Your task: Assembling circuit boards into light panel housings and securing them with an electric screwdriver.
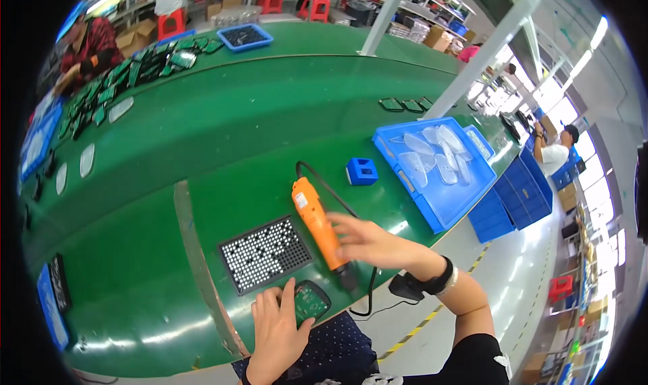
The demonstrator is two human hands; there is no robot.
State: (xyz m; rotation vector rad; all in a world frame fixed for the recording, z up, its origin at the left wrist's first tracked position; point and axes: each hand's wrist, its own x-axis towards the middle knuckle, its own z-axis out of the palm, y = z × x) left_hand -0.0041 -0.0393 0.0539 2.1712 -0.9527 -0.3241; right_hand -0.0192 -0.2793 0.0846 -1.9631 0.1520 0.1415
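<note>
Near the front edge of the bench, my left hand (277, 327) grips the left side of a green circuit board in a dark, rounded casing (312, 301), thumb and fingers at its edge. My right hand (364, 241), slightly blurred, has its fingers apart at the right side of an orange electric screwdriver (314, 220). The screwdriver's dark tip points toward the front edge; whether the fingertips press on it is hard to make out. Left of it lies a black screw tray (305, 258) with many small white-looking pieces in its holes.
A blue block with openings (362, 172) stands beyond the screwdriver. At right, a blue tray (435, 213) holds clear plastic covers (432, 154). A black cable (373, 287) runs by my right hand. Circuit boards (108, 91) pile up at far left, near another person (94, 44).
</note>
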